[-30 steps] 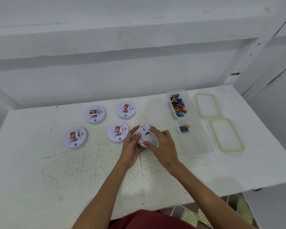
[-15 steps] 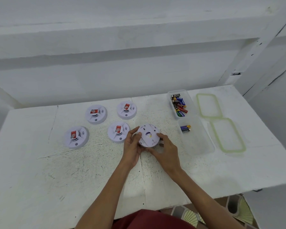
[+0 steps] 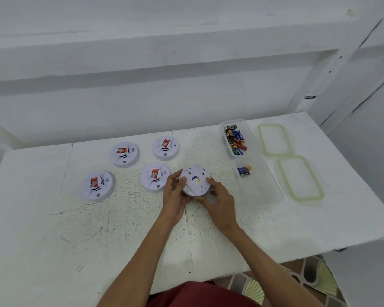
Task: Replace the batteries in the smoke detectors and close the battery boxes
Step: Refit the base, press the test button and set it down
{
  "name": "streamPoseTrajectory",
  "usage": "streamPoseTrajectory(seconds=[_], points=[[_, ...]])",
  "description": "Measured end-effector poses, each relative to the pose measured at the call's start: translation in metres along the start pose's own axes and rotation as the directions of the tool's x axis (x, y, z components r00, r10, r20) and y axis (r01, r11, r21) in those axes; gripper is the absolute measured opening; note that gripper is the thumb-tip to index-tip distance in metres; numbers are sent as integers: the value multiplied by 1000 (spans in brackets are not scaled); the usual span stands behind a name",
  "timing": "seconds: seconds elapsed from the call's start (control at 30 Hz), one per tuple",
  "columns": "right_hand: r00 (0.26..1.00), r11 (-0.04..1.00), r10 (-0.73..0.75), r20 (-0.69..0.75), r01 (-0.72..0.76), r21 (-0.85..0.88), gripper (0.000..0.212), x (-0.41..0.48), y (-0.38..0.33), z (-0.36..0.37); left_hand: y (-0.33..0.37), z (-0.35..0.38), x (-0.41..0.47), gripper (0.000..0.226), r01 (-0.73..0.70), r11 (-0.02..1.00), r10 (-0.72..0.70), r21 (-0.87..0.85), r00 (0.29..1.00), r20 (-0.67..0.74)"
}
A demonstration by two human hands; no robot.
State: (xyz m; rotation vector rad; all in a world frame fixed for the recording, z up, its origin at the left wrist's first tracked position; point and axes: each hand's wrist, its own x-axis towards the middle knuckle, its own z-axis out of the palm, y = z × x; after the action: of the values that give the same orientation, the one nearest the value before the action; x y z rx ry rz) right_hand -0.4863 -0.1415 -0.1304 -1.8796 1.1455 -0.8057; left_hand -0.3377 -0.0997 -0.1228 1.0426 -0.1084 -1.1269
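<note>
L side of table (image 3: 53,229): 4 detectors (image 3: 97,185) face-up w/ red stickers. Centre: L hand (image 3: 175,196) + R hand (image 3: 220,202) both grip 5th detector (image 3: 195,181) by its rim, underside up, tilted, just beside nearest one. R: far box (image 3: 251,138) w/ batteries, near box (image 3: 262,189) w/ 2 batteries (image 3: 244,171), then 2 green-rimmed lids (image 3: 275,139).

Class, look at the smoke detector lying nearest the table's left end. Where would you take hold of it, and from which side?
Probably its round outer rim, from above, gripped across opposite edges. The smoke detector lies flat on the table, apart from its neighbours, rim exposed all round.
</note>
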Motion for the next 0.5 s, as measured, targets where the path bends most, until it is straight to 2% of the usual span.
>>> streamPoseTrajectory(seconds=[0.27,0.5], points=[[1000,996,12,-16,-11,93,57,0,-4,-4,-4,3,1,25,-4,1000,3,-13,998,-70],[1000,996,-8,-7,8,93,57,1,-7,-4,0,8,-5,22,-13,1000,10,-26,996,-87]])
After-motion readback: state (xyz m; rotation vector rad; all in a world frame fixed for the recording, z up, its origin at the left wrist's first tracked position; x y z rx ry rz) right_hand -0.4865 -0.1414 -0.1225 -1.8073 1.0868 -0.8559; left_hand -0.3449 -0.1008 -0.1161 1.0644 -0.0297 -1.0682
